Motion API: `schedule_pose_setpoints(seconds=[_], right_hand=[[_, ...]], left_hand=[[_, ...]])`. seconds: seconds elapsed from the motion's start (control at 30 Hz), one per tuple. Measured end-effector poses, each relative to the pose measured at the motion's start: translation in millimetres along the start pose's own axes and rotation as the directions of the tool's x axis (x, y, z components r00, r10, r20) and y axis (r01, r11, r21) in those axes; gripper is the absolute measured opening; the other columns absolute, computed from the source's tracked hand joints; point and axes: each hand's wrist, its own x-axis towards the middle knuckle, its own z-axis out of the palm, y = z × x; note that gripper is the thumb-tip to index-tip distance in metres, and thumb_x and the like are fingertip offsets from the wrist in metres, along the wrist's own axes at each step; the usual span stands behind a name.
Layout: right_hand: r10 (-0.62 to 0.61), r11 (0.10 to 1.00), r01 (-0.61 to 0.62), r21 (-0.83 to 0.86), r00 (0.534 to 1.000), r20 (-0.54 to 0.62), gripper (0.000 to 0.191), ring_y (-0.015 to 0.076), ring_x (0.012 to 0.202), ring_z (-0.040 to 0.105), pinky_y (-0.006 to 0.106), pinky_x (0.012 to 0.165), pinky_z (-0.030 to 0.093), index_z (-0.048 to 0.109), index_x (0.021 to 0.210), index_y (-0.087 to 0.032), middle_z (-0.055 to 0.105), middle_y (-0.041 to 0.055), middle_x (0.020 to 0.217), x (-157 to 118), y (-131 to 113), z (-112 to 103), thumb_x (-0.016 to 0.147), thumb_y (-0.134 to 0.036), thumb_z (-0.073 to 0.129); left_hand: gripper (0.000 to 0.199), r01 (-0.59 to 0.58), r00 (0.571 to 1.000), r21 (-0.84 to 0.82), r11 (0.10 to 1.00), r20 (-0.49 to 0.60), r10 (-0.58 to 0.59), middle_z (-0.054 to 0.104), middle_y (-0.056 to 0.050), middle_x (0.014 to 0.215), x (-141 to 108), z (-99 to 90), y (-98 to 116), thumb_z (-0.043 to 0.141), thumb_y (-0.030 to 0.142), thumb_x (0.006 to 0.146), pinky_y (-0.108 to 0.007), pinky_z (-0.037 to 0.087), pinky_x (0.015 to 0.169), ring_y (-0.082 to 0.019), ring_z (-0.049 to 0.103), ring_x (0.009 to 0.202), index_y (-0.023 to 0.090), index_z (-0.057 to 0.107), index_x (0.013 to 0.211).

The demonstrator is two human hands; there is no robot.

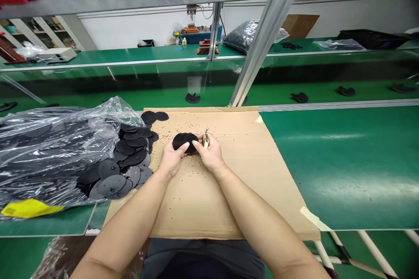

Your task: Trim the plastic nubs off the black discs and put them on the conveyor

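Above a sheet of cardboard, my left hand grips a small fanned stack of black discs from the left, thumb on top. My right hand is closed, with its thumb pressing the right edge of the same discs. Between its fingers is also a small tool with a pale yellow handle and metal tip; its exact kind is too small to make out. Tiny dark bits are scattered on the cardboard around both hands. Left of my hands lies a heap of loose black discs.
A clear plastic bag of black discs lies open at left, with a yellow label. A metal post slants up behind the cardboard. On the green belt beyond sit several curved black pieces. Tape holds the cardboard's right corner.
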Motion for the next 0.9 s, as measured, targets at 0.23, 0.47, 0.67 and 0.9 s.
schedule_pose_setpoints(seconds=[0.23,0.47,0.67,0.9], right_hand=[[0.006,0.997,0.000,-0.078,0.997,0.079,0.033,0.0148,0.068,0.057,0.028,0.067,0.047,0.064,0.094,-0.018,0.064,0.0009,0.077,1,0,-6,0.074,-0.045,0.067],[0.016,0.993,0.006,-0.118,0.983,0.185,0.034,0.0144,0.066,0.055,0.026,0.063,0.045,0.068,0.087,-0.018,0.064,-0.0004,0.073,-4,-6,-8,0.074,-0.050,0.068],[0.086,0.991,-0.098,0.092,0.988,0.125,0.036,0.0127,0.062,0.052,0.026,0.062,0.045,0.064,0.082,-0.018,0.060,-0.0020,0.069,-5,-1,-1,0.066,-0.048,0.076],[0.032,0.999,-0.032,-0.001,0.998,0.054,0.033,0.0134,0.061,0.053,0.027,0.060,0.045,0.063,0.077,-0.018,0.061,-0.0012,0.067,-7,-2,2,0.070,-0.049,0.072]], left_hand=[[0.046,0.042,0.997,-0.054,0.998,0.070,-0.038,0.070,-0.009,0.101,-2,-3.1,6,0.082,0.027,0.062,-0.044,0.052,0.086,-0.022,0.066,0.090,0.016,0.064,0.103],[0.037,0.013,0.993,-0.079,0.997,0.121,-0.004,0.071,-0.009,0.100,-2,-6.3,4,0.082,0.024,0.063,-0.039,0.046,0.095,-0.021,0.065,0.094,0.014,0.069,0.096],[0.033,0.001,0.983,-0.068,0.998,0.182,0.011,0.070,-0.009,0.099,-4,-2.7,5,0.080,0.024,0.066,-0.038,0.045,0.096,-0.021,0.064,0.095,0.014,0.069,0.095],[0.038,0.052,0.985,-0.111,0.992,0.168,-0.033,0.068,-0.007,0.100,-2,-3.1,4,0.079,0.022,0.066,-0.033,0.050,0.084,-0.018,0.063,0.092,0.016,0.064,0.100]])
